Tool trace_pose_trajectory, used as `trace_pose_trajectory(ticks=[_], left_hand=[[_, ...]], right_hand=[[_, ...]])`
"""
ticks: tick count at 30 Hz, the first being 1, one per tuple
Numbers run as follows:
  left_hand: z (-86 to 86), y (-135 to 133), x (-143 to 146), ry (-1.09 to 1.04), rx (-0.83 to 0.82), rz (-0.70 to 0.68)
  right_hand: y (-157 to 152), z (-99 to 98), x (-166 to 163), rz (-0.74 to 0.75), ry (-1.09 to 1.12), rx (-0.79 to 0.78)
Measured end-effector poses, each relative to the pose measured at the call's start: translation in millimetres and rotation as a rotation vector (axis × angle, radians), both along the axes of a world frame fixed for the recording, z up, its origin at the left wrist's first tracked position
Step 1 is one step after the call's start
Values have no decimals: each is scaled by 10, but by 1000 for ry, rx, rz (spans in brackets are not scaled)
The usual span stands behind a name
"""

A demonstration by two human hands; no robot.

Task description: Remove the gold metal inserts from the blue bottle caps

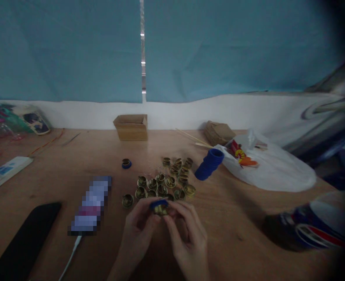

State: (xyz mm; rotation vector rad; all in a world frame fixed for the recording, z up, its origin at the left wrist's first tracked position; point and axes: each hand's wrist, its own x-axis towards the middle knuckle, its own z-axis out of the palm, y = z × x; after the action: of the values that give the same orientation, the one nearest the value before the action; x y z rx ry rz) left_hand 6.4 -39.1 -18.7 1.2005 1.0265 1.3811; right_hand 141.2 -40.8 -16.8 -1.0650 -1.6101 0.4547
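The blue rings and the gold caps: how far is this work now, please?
Done: one gold cap in a blue ring lies apart on the table. In hand: left hand and right hand hold a blue ring with a gold cap together. Left: many loose gold caps and a stack of blue rings.
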Motion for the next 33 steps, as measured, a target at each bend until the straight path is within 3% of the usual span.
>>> trace_pose_trajectory(ticks=[4,12,17,24,33], left_hand=[[20,-2,-20,4,-23,30],[37,-24,-43,-71,16,-50],[22,-51,-11,-136,-52,-88],[46,-29,6,-127,-44,-32],[-28,-64,37,-1,20,44]], right_hand=[[-22,-17,-48,3,17,21],[-28,66,28,73,-10,-55],[16,122,48,134,2,-135],[39,113,19,123,-52,-139],[62,86,17,234,-119,-194]])
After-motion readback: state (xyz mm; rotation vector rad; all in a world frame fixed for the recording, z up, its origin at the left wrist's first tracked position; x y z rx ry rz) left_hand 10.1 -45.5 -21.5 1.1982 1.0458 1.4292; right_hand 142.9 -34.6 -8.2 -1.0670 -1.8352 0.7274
